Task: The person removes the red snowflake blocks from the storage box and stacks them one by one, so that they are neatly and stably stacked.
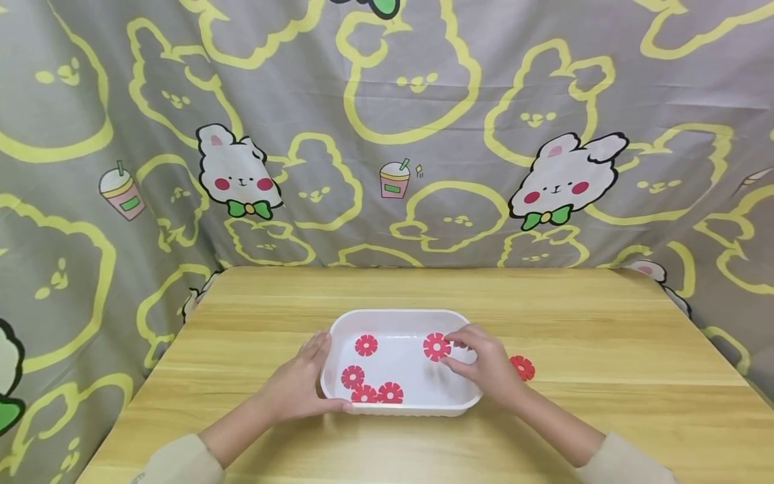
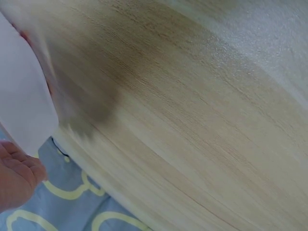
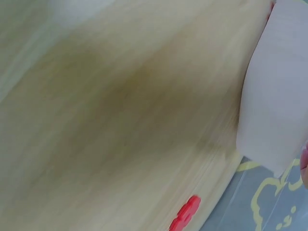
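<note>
A white plastic tray (image 1: 417,409) with rounded corners holds several red notched plastic discs (image 1: 366,345) on its floor, most of them near the left end. My left hand (image 1: 300,382) holds the tray's left end, fingers along the side and thumb at the front rim. Over the right half of the tray, my right hand (image 1: 486,366) pinches a red notched disc (image 1: 437,347) between thumb and fingers. Part of another disc shows behind those fingers; whether it is held, I cannot tell. In the wrist views only small parts of the left hand (image 2: 19,175) and right hand (image 3: 304,166) appear.
One more red notched disc (image 1: 523,368) lies on the wooden table (image 1: 254,323), right of the tray and beside my right wrist. In the right wrist view red discs (image 3: 186,211) show near the table edge. A grey patterned curtain (image 1: 314,101) hangs behind the table and at both sides.
</note>
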`<state>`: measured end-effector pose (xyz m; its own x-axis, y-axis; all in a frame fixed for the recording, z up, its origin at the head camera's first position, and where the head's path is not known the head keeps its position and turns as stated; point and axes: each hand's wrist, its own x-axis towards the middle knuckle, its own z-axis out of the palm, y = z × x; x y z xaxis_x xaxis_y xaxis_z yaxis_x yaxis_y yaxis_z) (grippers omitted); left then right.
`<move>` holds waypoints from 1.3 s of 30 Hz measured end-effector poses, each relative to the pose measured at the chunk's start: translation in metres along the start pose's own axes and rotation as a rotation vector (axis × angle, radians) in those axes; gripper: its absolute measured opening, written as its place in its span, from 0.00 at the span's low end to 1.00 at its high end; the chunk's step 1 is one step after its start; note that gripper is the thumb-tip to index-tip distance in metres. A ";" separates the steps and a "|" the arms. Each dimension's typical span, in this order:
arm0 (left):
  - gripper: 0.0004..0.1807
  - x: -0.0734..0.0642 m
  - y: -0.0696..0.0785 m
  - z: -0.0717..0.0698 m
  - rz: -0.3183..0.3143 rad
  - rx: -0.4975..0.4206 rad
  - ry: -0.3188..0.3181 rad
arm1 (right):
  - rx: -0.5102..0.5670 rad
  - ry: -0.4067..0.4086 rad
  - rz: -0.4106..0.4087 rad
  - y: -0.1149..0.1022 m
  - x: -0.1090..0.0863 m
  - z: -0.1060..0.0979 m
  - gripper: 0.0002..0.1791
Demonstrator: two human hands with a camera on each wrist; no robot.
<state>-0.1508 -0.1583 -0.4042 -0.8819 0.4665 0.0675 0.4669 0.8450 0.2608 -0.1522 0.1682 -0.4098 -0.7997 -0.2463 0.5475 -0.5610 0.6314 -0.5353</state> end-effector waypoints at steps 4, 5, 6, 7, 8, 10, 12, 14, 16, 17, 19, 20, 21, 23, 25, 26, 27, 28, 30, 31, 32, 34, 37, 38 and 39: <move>0.65 -0.001 -0.001 0.000 0.004 0.004 0.002 | -0.019 0.044 -0.038 0.004 -0.003 -0.007 0.19; 0.65 -0.001 -0.001 0.000 0.005 0.002 0.002 | -0.023 0.056 -0.049 0.004 -0.003 -0.008 0.19; 0.65 -0.001 -0.001 -0.001 0.006 0.002 0.004 | -0.027 0.068 -0.063 0.005 -0.004 -0.010 0.20; 0.64 -0.002 -0.001 -0.001 0.007 0.003 0.006 | -0.033 0.079 -0.076 0.006 -0.005 -0.012 0.20; 0.64 -0.002 -0.001 -0.001 0.007 0.004 0.007 | -0.039 0.089 -0.088 0.007 -0.005 -0.013 0.20; 0.64 -0.002 -0.001 -0.001 0.006 0.005 0.007 | -0.045 0.108 -0.106 0.010 -0.007 -0.017 0.20; 0.65 -0.002 -0.001 -0.001 0.003 0.003 0.004 | -0.054 0.124 -0.110 0.012 -0.009 -0.021 0.20; 0.65 -0.002 -0.001 0.000 -0.001 -0.003 0.002 | -0.060 0.138 -0.108 0.015 -0.011 -0.025 0.20; 0.65 -0.002 -0.001 0.000 -0.003 -0.009 -0.001 | -0.066 0.146 -0.106 0.017 -0.014 -0.030 0.21; 0.65 -0.002 -0.001 0.000 -0.003 -0.014 -0.003 | -0.068 0.149 -0.105 0.018 -0.015 -0.032 0.21; 0.65 -0.001 0.000 0.001 0.001 -0.019 -0.003 | -0.075 0.157 -0.107 0.021 -0.018 -0.037 0.22; 0.65 -0.001 0.000 0.001 0.003 -0.021 -0.004 | -0.073 0.162 -0.109 0.022 -0.019 -0.039 0.22; 0.65 -0.001 0.000 0.001 0.002 -0.021 -0.005 | -0.078 0.166 -0.111 0.023 -0.021 -0.041 0.22; 0.65 -0.001 0.000 0.001 0.002 -0.020 -0.005 | -0.093 0.180 -0.114 0.026 -0.023 -0.046 0.22; 0.65 0.000 0.000 0.001 -0.002 -0.015 -0.007 | -0.106 0.194 -0.115 0.028 -0.025 -0.049 0.23; 0.65 0.000 0.000 0.001 -0.001 -0.014 -0.007 | -0.112 0.200 -0.115 0.029 -0.027 -0.051 0.23; 0.64 0.000 0.000 0.001 -0.003 -0.012 -0.008 | -0.121 0.205 -0.112 0.031 -0.028 -0.052 0.23; 0.64 0.000 0.001 0.001 -0.004 -0.013 -0.009 | -0.127 0.210 -0.108 0.032 -0.030 -0.054 0.23; 0.64 0.000 0.001 0.000 -0.003 -0.015 -0.010 | -0.128 0.216 -0.093 0.035 -0.033 -0.055 0.23; 0.64 -0.001 0.001 0.000 -0.004 -0.018 -0.010 | -0.132 0.217 -0.085 0.036 -0.034 -0.056 0.23; 0.65 -0.001 0.001 0.000 -0.001 -0.017 -0.008 | -0.138 0.217 -0.079 0.038 -0.036 -0.057 0.23; 0.65 -0.001 0.001 0.000 0.000 -0.016 -0.004 | -0.150 0.212 -0.062 0.041 -0.040 -0.057 0.22; 0.65 -0.001 0.000 0.000 0.008 -0.010 0.003 | -0.171 0.201 -0.030 0.045 -0.047 -0.056 0.20; 0.65 -0.001 0.000 0.000 0.011 -0.010 0.005 | -0.174 0.199 -0.015 0.047 -0.049 -0.056 0.20; 0.65 -0.001 0.000 0.000 0.009 -0.012 0.005 | -0.177 0.197 0.002 0.048 -0.051 -0.055 0.20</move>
<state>-0.1506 -0.1588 -0.4047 -0.8778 0.4731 0.0752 0.4745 0.8373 0.2718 -0.1267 0.2514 -0.4280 -0.7338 -0.1083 0.6707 -0.4999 0.7546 -0.4251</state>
